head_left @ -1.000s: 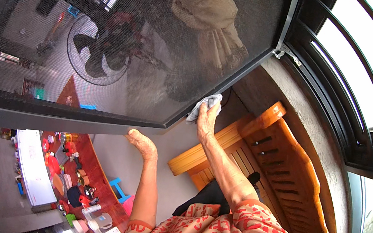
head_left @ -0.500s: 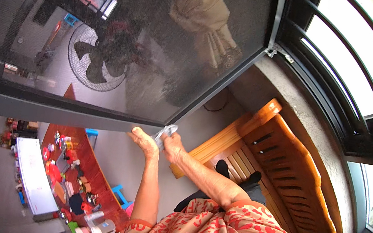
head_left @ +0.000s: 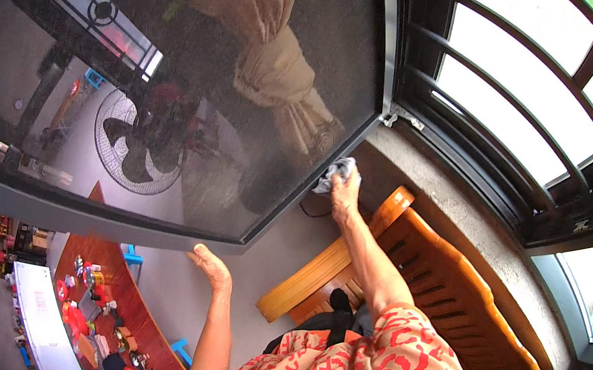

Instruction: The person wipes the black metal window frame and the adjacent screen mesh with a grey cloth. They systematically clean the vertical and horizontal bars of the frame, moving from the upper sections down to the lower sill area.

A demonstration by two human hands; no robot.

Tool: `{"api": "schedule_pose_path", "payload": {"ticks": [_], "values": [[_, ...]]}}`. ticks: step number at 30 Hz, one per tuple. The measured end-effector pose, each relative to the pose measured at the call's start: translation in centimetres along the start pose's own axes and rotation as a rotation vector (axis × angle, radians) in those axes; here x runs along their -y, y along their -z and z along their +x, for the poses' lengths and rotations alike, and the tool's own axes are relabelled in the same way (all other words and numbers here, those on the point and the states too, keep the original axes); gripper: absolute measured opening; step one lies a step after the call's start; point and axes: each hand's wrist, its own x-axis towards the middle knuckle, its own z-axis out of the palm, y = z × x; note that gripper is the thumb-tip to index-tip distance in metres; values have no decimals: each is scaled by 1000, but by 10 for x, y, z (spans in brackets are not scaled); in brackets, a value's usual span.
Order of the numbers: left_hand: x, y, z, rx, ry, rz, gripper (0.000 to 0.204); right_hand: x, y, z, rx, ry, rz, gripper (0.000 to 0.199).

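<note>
A large dark window panel (head_left: 174,70) with a grey frame (head_left: 72,214) fills the upper left; its glass mirrors a fan and a tied curtain. My right hand (head_left: 345,189) presses a small grey cloth (head_left: 334,174) against the panel's right frame edge. My left hand (head_left: 211,266) rests flat, fingers apart, under the panel's lower frame edge. Both forearms rise from a red-patterned orange sleeve at the bottom.
A wooden slatted bench (head_left: 444,288) stands below my right arm against a rough grey wall ledge (head_left: 463,221). Dark curved window bars (head_left: 514,104) with bright glass lie to the right. A red table (head_left: 95,308) crowded with several small items sits at lower left.
My right hand with the cloth swept down-left along the frame toward my left hand, then back up-right along the edge. My left hand stayed on the lower frame.
</note>
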Motion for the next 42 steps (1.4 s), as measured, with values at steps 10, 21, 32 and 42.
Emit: {"api": "schedule_pose_path", "payload": {"ticks": [10,21,32,42], "values": [[9,27,14,-12,-21,38,71,89,-2,-32,208,-206,186,34],[-79,19,82,-417,-585,-85,76,255,6,164,-217,877,-288,65],[-60,25,89,-454,-622,-85,76,367,-15,148,-166,1221,-487,65],[-82,15,78,-501,-613,-45,82,286,3,156,-241,1074,-612,72]]}}
